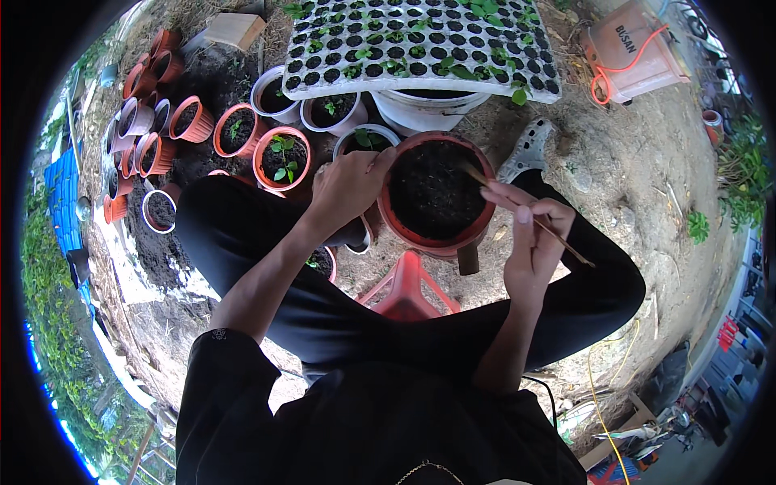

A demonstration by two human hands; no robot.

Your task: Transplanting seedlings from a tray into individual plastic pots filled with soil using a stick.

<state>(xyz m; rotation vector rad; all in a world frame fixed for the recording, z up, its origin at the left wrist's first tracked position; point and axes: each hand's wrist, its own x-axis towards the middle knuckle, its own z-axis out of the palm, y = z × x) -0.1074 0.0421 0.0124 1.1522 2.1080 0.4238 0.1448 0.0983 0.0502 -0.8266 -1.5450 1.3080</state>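
Observation:
A brown-orange plant pot full of dark soil stands between my knees. My left hand is closed on the pot's left rim, its fingertips partly hidden behind the edge. In my right hand a thin wooden stick is pinched between thumb and fingers. The stick slants down to the left, and its tip reaches over the soil near the pot's right inner edge; whether it touches the soil I cannot tell. Just beyond my left hand sits a whitish pot with a small seedling.
A white seedling tray with many round cells rests on a white bucket ahead. Several pots, one orange with a seedling, crowd the left. A red plastic stool is below me. A clear bin stands far right.

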